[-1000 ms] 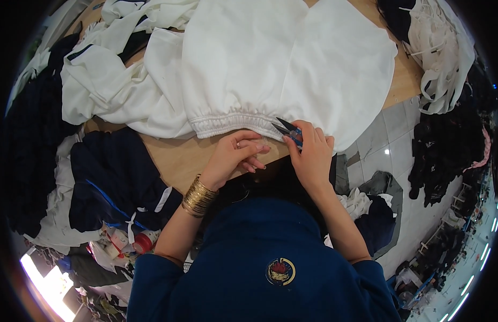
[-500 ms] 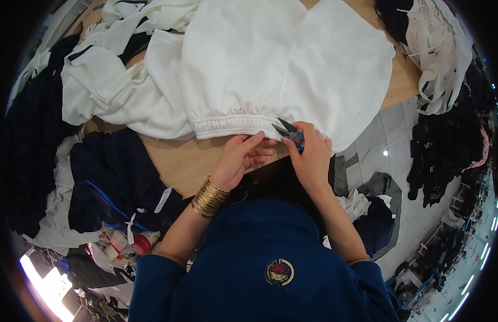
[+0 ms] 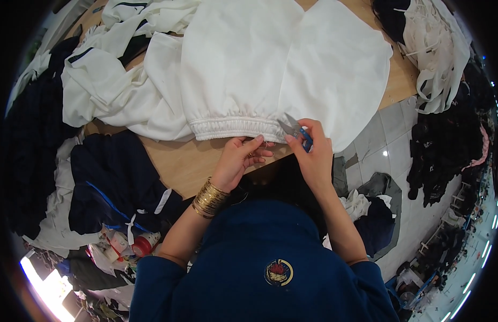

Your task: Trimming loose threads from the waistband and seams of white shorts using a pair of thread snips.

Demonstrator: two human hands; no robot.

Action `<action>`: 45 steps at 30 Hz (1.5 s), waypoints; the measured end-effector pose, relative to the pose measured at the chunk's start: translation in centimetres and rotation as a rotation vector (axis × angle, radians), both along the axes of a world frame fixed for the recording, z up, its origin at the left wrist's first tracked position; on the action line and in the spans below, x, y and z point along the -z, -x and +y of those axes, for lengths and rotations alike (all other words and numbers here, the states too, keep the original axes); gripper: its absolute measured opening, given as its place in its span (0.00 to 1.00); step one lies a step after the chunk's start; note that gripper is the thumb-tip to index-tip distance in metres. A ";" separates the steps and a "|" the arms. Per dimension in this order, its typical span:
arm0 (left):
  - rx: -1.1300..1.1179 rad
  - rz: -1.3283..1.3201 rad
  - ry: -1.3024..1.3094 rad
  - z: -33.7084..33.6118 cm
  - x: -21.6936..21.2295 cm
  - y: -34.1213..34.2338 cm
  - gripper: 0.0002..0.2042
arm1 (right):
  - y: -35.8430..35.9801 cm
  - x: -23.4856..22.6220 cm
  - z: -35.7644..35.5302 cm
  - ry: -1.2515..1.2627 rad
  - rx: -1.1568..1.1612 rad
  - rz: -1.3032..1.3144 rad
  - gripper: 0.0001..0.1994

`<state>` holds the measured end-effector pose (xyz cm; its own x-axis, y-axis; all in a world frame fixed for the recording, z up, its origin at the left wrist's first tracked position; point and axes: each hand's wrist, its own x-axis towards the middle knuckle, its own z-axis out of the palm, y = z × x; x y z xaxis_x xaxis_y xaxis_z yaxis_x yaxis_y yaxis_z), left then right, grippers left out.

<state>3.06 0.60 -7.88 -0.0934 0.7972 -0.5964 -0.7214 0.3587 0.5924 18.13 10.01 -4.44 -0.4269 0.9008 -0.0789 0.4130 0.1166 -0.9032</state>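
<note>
A white garment (image 3: 235,64) lies spread on the table, its gathered elastic waistband (image 3: 233,129) along the near edge. My left hand (image 3: 239,161) is at the lower edge of that waistband, thumb and index finger pinched together. What they pinch is too small to make out; a fine pale strand seems to show beside them. In my right hand (image 3: 315,153) are thread snips (image 3: 300,130) with blue handles. Their blades stand apart, pointing up and left over the waistband's right end. Several gold bangles circle my left wrist.
More white garments (image 3: 125,91) lie crumpled on the wooden table (image 3: 171,166) at left. A navy garment (image 3: 112,177) hangs over the near left edge, above a red-lidded container (image 3: 146,244). White pieces with straps (image 3: 434,53) sit at far right. Dark clothes (image 3: 444,155) lie beyond the tiled floor (image 3: 369,142).
The snips have shifted slightly up and to the right, with my right hand turning a little. My left hand stays almost in place at the waistband's edge.
</note>
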 end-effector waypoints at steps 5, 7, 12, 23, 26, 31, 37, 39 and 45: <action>0.014 0.008 -0.007 0.0 0.0 0.0 0.11 | -0.3 0.7 -0.1 -0.382 -0.135 -0.303 0.14; 0.014 0.005 -0.007 0.0 0.0 0.0 0.11 | -0.2 0.7 -0.2 -0.399 -0.139 -0.318 0.14; 0.022 -0.001 0.003 0.0 -0.1 0.1 0.11 | -0.2 0.9 -0.1 -0.438 -0.150 -0.337 0.14; 0.019 -0.005 0.005 0.0 0.0 0.1 0.11 | -0.1 0.9 0.0 -0.537 -0.156 -0.363 0.14; 0.026 0.004 0.007 0.0 -0.1 0.1 0.11 | 0.0 0.9 0.0 -0.469 -0.154 -0.349 0.14; 0.023 0.009 -0.014 0.0 0.0 0.0 0.12 | -0.1 1.1 0.6 0.014 -0.080 -0.070 0.14; 0.014 0.017 -0.026 -0.2 0.3 0.0 0.12 | -0.2 0.5 0.5 -0.037 -0.175 -0.077 0.14; 0.009 0.016 -0.035 -0.2 0.3 -0.1 0.12 | -0.1 0.1 0.6 0.138 -0.124 0.104 0.14; 0.019 0.022 -0.045 -0.2 0.3 -0.1 0.11 | 0.0 -1.3 1.0 0.282 0.005 0.415 0.15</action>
<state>3.13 0.40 -8.21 -0.0902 0.8248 -0.5582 -0.7014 0.3453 0.6236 18.15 10.97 -3.15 -0.4696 0.8711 -0.1441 0.0117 -0.1571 -0.9875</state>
